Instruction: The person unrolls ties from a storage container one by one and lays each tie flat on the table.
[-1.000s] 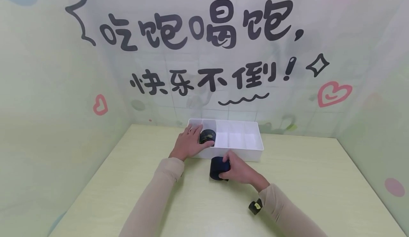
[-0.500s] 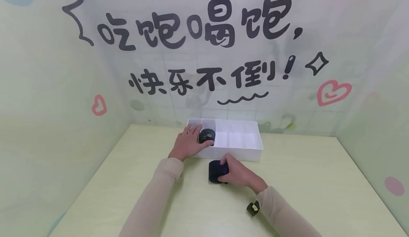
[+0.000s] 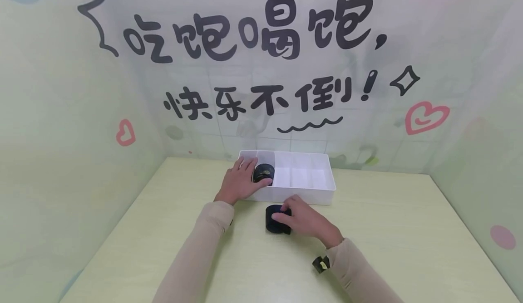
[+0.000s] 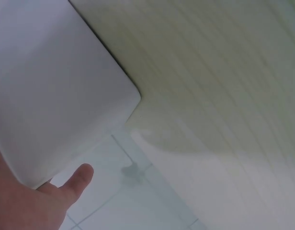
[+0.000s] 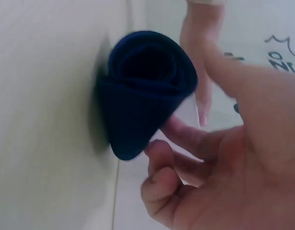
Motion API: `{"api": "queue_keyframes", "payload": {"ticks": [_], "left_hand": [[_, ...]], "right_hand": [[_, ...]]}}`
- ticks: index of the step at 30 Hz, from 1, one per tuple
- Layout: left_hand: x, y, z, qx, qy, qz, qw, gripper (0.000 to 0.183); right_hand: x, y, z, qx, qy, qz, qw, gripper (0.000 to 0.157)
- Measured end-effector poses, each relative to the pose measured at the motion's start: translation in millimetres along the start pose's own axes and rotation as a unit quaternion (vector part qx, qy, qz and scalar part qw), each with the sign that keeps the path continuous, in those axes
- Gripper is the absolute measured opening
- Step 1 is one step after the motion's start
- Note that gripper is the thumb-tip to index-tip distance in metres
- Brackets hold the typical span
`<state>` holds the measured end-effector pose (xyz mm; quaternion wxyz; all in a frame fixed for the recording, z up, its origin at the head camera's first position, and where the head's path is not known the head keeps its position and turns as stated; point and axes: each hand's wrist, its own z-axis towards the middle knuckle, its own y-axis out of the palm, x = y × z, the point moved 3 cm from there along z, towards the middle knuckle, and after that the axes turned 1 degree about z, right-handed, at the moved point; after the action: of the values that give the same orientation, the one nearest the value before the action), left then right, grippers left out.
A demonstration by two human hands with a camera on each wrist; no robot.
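Note:
My left hand (image 3: 239,183) lies over the front left part of a white compartment box (image 3: 306,196). Its fingers rest at the leftmost compartments, thumb along the front of a dark patterned roll (image 3: 263,171) inside. In the left wrist view that hand shows past the box's plain wall (image 4: 56,86). My right hand (image 3: 308,219) is at a navy fabric roll, like a rolled necktie (image 3: 271,226), low over the table in front of the box. The right wrist view shows its coil and pointed tail (image 5: 128,129); the thumb stands apart while loosely bent fingers lie beside it.
The box stands at the back of the pale wooden table (image 3: 388,221), near the printed rear curtain (image 3: 294,76). Its compartments on the right hold nothing visible. A small black item with a yellow patch (image 3: 321,264) sits at the right cuff.
My right hand has brought the navy roll slightly left and toward me, and its thumb has lifted from the roll's near side to over its top. The left hand keeps its place.

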<state>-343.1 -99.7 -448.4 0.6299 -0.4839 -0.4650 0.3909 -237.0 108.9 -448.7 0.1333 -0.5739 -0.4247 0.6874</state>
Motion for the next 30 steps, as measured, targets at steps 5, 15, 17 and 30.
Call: {"api": "queue_keyframes", "payload": {"ticks": [5,15,17,30], "left_hand": [[0.2,2.4,-1.2,0.026,0.018,0.007,0.9995,0.097],[-8.1,-4.3,-10.0,0.064,0.027,-0.041,0.9967,0.075],[-7.5,-10.9,-12.5,0.077,0.022,-0.072,0.9942,0.070],[10.9,-58.9,-54.0,0.233,-0.130,-0.375,0.8879,0.028]], "right_hand": [[-2,9.3,1,0.057,0.043,-0.027,0.997,0.037],[-15,18.6,5,0.073,0.072,-0.046,0.994,0.034],[-16,18.5,5,0.076,0.072,-0.044,0.994,0.034],[-16,17.6,3,0.098,0.075,-0.038,0.992,0.032]]}}
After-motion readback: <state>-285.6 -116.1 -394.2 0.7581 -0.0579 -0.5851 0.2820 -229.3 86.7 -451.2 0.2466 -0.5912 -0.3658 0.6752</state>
